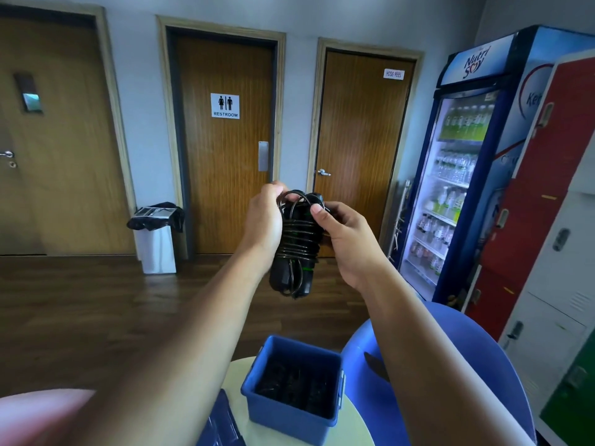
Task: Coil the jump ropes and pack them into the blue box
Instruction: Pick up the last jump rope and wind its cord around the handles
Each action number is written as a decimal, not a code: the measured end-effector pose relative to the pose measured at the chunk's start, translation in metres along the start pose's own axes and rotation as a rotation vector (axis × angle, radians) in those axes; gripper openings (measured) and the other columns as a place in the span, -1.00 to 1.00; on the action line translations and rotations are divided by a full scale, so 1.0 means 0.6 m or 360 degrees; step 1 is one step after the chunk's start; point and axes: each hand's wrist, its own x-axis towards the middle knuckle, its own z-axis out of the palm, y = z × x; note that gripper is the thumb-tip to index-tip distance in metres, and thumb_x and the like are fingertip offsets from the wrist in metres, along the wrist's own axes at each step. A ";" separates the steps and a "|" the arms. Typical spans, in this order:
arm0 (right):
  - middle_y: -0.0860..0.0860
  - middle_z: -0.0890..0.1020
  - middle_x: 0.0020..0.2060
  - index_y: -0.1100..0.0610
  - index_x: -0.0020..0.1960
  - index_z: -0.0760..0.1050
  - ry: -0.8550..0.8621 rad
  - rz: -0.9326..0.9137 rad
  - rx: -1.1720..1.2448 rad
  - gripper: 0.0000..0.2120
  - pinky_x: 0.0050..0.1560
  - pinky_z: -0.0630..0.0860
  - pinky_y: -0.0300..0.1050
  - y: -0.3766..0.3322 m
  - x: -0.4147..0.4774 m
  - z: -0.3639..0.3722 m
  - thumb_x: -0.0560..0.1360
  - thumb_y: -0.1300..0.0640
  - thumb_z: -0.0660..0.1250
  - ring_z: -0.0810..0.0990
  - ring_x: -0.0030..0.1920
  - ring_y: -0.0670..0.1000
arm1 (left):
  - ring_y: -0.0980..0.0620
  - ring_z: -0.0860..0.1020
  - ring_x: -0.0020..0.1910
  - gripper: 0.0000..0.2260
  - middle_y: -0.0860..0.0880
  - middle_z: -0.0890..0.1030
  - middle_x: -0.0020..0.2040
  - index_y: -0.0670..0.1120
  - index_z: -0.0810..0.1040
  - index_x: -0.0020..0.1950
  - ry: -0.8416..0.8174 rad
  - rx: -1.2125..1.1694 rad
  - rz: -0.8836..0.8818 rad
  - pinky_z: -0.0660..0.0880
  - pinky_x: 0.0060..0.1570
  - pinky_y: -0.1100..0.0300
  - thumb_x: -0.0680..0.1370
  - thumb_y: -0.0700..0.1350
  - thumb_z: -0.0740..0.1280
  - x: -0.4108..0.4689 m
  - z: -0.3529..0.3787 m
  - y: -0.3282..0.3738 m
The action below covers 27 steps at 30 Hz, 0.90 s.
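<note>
From the head camera: both arms are stretched out in front, with a black jump rope [297, 246] held up in mid-air between them. The cord is wound tight around the two handles, which hang upright. The left hand [264, 220] curls round the top of the bundle and its fingertips pinch a loose loop of cord. The right hand [347, 243] grips the other side, thumb on top. Well below the bundle, the blue box [286, 420] sits open on a pale round table [354, 428]. There's something dark inside, possibly more rope, but it's too murky to call. A blue chair [450, 333] stands just beside the table, and a drinks fridge [467, 175] is on the right.
</note>
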 end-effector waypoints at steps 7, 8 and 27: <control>-0.02 0.69 -0.16 0.09 0.06 0.63 0.0117 0.0330 0.0194 -0.71 0.14 0.50 0.08 -0.006 -0.001 0.003 0.59 -0.10 0.28 0.61 -0.04 0.04 | 0.03 0.49 -0.26 -0.69 -0.04 0.49 -0.29 -0.07 0.42 -0.25 -0.0045 0.0404 0.0342 0.41 -0.18 0.10 0.61 0.06 0.32 0.012 0.003 -0.011; -0.03 0.68 -0.19 0.09 0.06 0.62 0.0161 0.0399 0.0205 -0.67 0.08 0.50 0.03 -0.011 0.002 0.001 0.58 -0.16 0.27 0.62 -0.08 0.02 | 0.04 0.51 -0.26 -0.71 -0.03 0.51 -0.28 -0.07 0.42 -0.24 -0.0062 0.0428 0.0350 0.44 -0.18 0.11 0.60 0.04 0.33 0.013 0.004 -0.012; 0.03 0.70 -0.29 0.12 -0.15 0.69 0.0024 0.0020 -0.0460 -0.81 -0.16 0.57 -0.11 -0.018 0.031 -0.016 0.50 0.00 0.44 0.65 -0.22 -0.06 | -0.03 0.51 -0.12 -0.87 -0.10 0.51 -0.10 -0.11 0.44 0.11 -0.0317 0.0195 -0.0227 0.43 -0.10 0.05 0.59 -0.12 0.28 0.023 0.005 -0.009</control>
